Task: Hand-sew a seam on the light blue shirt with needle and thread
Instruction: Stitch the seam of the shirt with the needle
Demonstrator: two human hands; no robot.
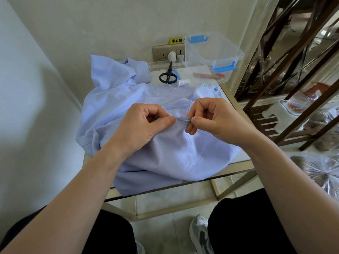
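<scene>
The light blue shirt (113,99) lay spread and bunched over the small table (240,156), its lower edge hanging off the near side. Both hands worked at the centre of the garment, just below a stitched horizontal hem line.

Hand states:
- The left hand (146,125) pinched a raised fold of the shirt between thumb and forefinger, the other fingers curled under.
- The right hand (211,118) gripped the needle (185,120) between thumb and forefinger. The needle lay nearly level, with its tip directed toward the left thumb.

The step in hand appeared to be the forming of a stitch: the needle was being driven into the held fold. Whether the tip had already pierced the cloth could not be told at this resolution. A faint run of thread (201,152) trailed over the fabric below the right hand.

The next move would call for pushing the needle through, regripping it at the exit side and drawing the thread taut without puckering.

Scissors (168,75) and a thread spool (183,82) lay behind the shirt.
</scene>
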